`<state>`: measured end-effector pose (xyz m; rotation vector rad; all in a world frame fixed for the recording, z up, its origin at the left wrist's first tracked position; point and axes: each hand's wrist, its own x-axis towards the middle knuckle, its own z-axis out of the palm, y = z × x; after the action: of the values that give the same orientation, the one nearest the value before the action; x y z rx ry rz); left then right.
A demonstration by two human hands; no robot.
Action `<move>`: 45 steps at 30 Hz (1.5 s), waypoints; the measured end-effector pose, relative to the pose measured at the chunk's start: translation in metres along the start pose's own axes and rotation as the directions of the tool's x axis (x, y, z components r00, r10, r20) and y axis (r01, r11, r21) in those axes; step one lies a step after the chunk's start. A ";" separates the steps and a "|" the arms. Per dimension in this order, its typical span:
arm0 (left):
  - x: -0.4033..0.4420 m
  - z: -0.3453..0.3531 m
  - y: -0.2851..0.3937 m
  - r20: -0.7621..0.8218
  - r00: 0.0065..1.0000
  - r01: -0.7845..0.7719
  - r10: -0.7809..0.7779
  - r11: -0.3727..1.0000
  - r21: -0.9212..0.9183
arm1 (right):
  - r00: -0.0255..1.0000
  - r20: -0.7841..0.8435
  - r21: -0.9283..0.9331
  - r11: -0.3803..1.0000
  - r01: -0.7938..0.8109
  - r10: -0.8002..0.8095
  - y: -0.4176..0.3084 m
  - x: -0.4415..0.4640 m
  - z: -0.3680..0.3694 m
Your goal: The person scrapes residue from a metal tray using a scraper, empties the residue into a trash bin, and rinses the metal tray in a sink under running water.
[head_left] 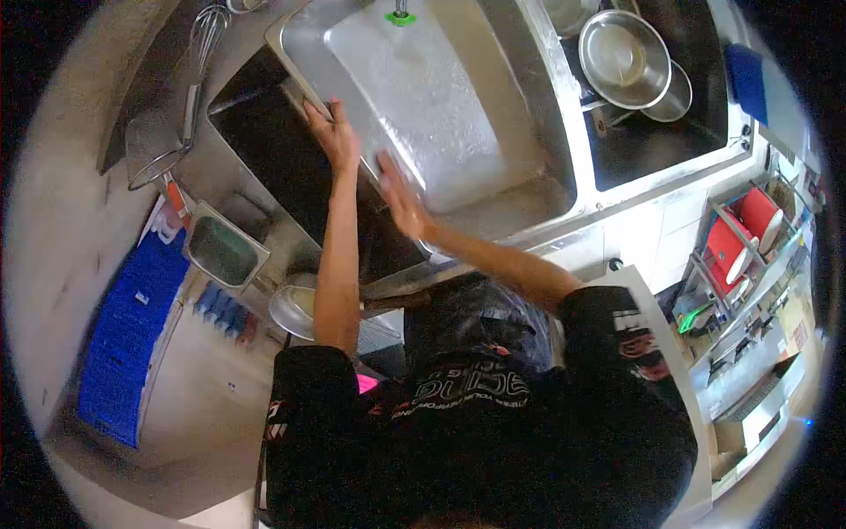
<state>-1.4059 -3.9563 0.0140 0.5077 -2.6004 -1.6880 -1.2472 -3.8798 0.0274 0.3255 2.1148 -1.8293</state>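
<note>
A large rectangular metal pan (pixel 357 97) lies at the sink, its inner floor wet with water. My left hand (pixel 335 139) grips the pan's left rim, with the thumb on the inner side and the fingers along the edge. Lower down the same rim, my right hand (pixel 405 207) is slightly blurred, its fingers stretched out along the pan's side. Whether those fingers press on the metal I cannot tell. A tap with a green ring (pixel 401 18) points down at the pan from the top.
Round metal bowls (pixel 624 60) stand in the right-hand basin. On the left are a whisk (pixel 192 97), a strainer (pixel 159 145), a small metal container (pixel 225 249) and a blue cloth (pixel 132 331). A wok-like pan (pixel 295 309) sits near my left forearm. Red-backed items (pixel 731 247) stand in a rack at right.
</note>
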 end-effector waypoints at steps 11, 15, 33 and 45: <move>0.003 0.003 -0.009 -0.033 0.991 -0.123 0.126 0.990 0.069 | 0.864 0.478 -0.652 0.723 0.229 0.158 0.023 -0.120 -0.121; -0.003 -0.003 0.009 -0.019 0.993 -0.112 0.116 0.980 0.163 | 0.901 0.432 -0.805 0.439 0.399 -0.028 0.002 -0.112 -0.056; -0.001 0.000 -0.006 -0.021 0.998 -0.065 0.066 0.996 0.054 | 0.989 0.080 -0.823 0.569 -0.005 0.125 0.025 -0.066 -0.096; 0.002 -0.003 -0.004 -0.008 0.994 -0.106 0.106 0.993 0.049 | 0.961 0.126 -0.827 0.509 0.240 -0.248 0.075 0.067 -0.034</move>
<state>-1.4060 -3.9603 0.0116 0.3708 -2.6161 -1.5901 -1.2839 -3.8374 -0.0630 -0.2350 2.8493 -0.6706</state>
